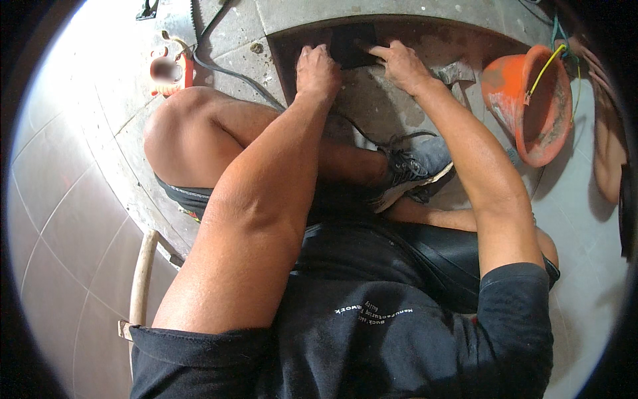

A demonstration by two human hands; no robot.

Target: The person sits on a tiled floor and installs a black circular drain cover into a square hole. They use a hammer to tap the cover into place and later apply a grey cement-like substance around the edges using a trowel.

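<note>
My left hand (318, 72) has its fingers curled at the left edge of a flat black square piece (353, 45). What its fingertips hold, if anything, is hidden. On the other side, my right hand (403, 66) stretches its index finger onto the right edge of the same piece, with the other fingers partly bent. The black piece lies against a dark reddish-brown border (425, 34) that curves around a wet-looking grey floor patch (372, 100). Just right of my right hand lies a grey flat-bladed tool (457, 72), its kind unclear.
An orange bucket (495, 83) lies tipped at the right, beside what looks like another person's bare limb (606, 143). A handsaw with an orange handle (179, 85) and a dark cable (232, 74) lie at upper left. A wooden-handled tool (142, 276) is near my left sleeve.
</note>
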